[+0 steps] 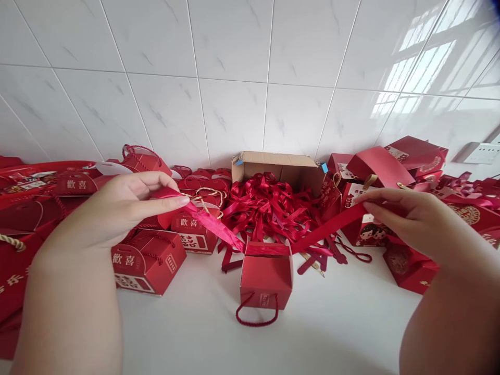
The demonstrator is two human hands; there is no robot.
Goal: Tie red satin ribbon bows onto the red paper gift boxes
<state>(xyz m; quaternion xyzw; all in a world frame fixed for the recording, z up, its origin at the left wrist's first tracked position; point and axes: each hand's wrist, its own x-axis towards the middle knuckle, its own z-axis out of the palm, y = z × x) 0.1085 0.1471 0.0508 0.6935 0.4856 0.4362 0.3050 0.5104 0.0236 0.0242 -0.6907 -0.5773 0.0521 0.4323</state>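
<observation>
A red satin ribbon (326, 232) stretches in a shallow V between my two hands. My left hand (136, 203) pinches one end between thumb and fingers, and my right hand (398, 213) pinches the other. The ribbon's middle passes at the far side of a small red gift box (266, 276), seemingly through or behind its upright flaps. That box sits on the white table, with a dark red rope handle (258, 324) hanging on its near side. Neither hand touches the box itself.
Behind the box, loose red ribbons (273, 205) spill out of a cardboard carton (279, 159) against the tiled wall (234, 109). Several red gift boxes (150, 263) with rope handles stand at left. More red boxes (380, 169) are piled at right, below a wall socket (479, 153).
</observation>
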